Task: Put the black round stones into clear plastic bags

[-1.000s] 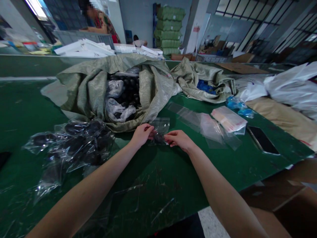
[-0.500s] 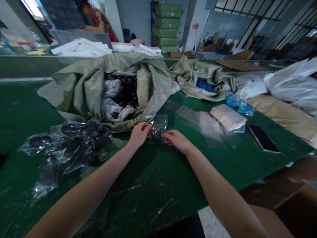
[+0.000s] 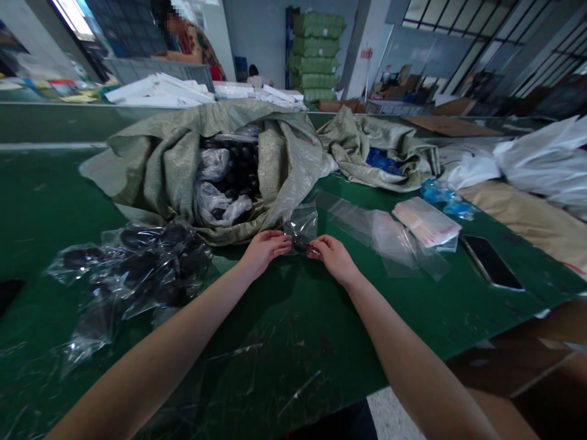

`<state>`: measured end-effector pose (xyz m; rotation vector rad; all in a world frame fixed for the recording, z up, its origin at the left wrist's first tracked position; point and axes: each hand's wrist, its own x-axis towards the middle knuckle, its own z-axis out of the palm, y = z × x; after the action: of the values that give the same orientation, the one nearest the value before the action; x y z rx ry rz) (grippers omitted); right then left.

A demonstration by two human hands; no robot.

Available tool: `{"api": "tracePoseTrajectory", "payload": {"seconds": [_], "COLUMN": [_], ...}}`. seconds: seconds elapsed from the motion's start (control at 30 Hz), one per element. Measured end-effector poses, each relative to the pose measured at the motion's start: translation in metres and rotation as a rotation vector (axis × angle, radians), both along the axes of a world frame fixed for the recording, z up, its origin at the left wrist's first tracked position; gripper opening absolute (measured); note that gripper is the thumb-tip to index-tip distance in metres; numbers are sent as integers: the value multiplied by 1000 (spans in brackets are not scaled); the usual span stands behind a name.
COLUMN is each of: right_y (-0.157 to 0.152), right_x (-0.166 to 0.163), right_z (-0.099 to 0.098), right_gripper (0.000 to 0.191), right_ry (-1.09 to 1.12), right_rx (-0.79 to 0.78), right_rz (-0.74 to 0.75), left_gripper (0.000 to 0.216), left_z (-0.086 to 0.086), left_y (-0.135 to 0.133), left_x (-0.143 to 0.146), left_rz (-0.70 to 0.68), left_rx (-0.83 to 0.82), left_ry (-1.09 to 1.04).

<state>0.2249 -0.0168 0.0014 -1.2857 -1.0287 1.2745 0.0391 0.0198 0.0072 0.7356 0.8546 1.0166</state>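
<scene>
My left hand [image 3: 265, 249] and my right hand [image 3: 334, 256] both pinch a small clear plastic bag [image 3: 301, 225] that stands upright between them over the green table [image 3: 321, 330]. A dark round piece [image 3: 301, 244] sits at the bag's bottom, between my fingertips. Just behind the bag lies an open grey-green woven sack [image 3: 183, 159] full of black round pieces [image 3: 238, 168] and crumpled clear plastic.
A heap of filled clear bags [image 3: 137, 269] lies at the left. Flat empty clear bags [image 3: 394, 235], a stack of bags [image 3: 426, 221] and a black phone [image 3: 490, 261] lie at the right. A second sack [image 3: 376, 150] with blue items, white bags [image 3: 541, 159] and a person [image 3: 183, 36] are farther back.
Both hands have drawn closer together and lifted the small bag upright, with the dark piece now at its bottom. The sack and heaps have not moved.
</scene>
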Motion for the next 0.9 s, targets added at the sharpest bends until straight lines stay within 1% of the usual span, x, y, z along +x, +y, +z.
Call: {"api": "tracePoseTrajectory", "payload": {"seconds": [0.13,0.27,0.37,0.5,0.57,0.63,0.73,0.83,0.9], "right_y": [1,3,4,4,3,2,1,0,0], "right_x": [2,4,7,13,12,10,5,3,3], "right_z": [-2,-6,-7,-4,-2,-1,-3,-5,-6], "right_gripper": [9,11,12,12,11,10,12,16,18], "right_ry": [16,-1,-74,-235,-227,-148,-26,-13,-48], "right_rx": [23,36,48,76,73,60,41,58,83], "right_rz": [-1,10,26,51,61,71,72,77,91], "left_gripper": [4,4,7,14,16,18,23,28,29], "left_z": [-6,-9,-10,-11,-12,-12,-9,-3,1], "left_y": [0,-1,0,3,4,4,4,1,0], "left_x": [-1,-1,0,2,1,-1,-4,-4,-3], "left_rz": [-72,-98,-98,-148,-157,-164,-179,-170,-160], "left_rx": [34,60,84,157,189,206,192,138,113], "left_ry": [67,109,156,272,297,264,139,40,31]}}
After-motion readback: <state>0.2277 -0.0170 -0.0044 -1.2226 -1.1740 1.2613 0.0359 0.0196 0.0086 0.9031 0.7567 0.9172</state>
